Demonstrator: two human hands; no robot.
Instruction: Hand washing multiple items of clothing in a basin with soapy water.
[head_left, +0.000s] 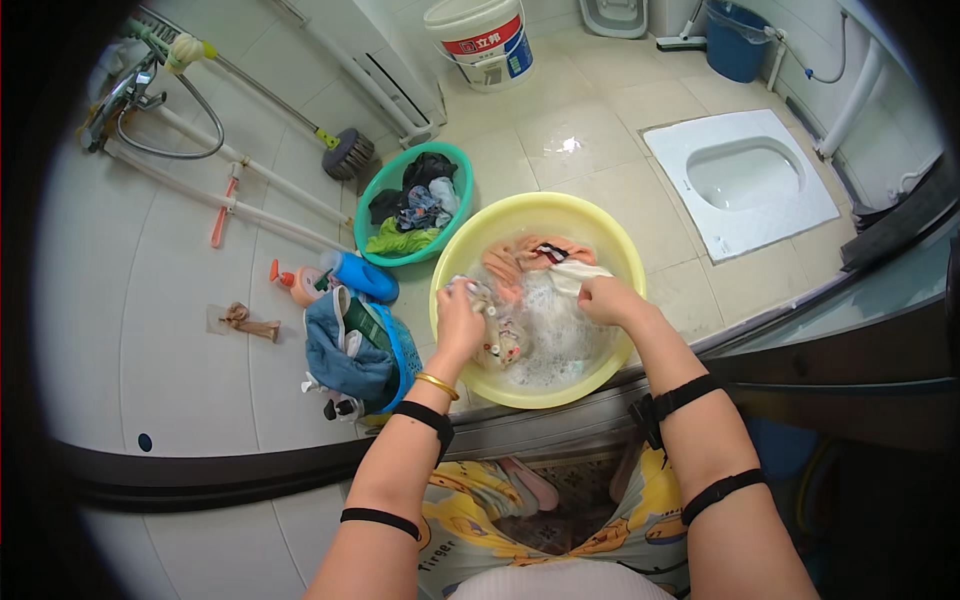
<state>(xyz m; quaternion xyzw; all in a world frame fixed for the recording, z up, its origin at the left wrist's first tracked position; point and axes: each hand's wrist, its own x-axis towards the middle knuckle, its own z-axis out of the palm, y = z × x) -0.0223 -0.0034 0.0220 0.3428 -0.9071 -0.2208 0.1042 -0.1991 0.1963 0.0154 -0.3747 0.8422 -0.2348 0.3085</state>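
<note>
A large yellow plastic basin stands before me, holding sudsy water and wet clothes. My left hand grips a patterned garment with buttons at the basin's left side; part of it lies under the foam. Over the right side, my right hand is closed on a white cloth, which trails down into the suds. An orange garment with a dark and white patch lies in the water toward the far side, beyond both hands.
A green basin of clothes stands beyond left. Nearer are a blue bottle, a pump bottle and a blue basket with a blue cloth. A squat toilet lies right; a paint bucket stands at the back.
</note>
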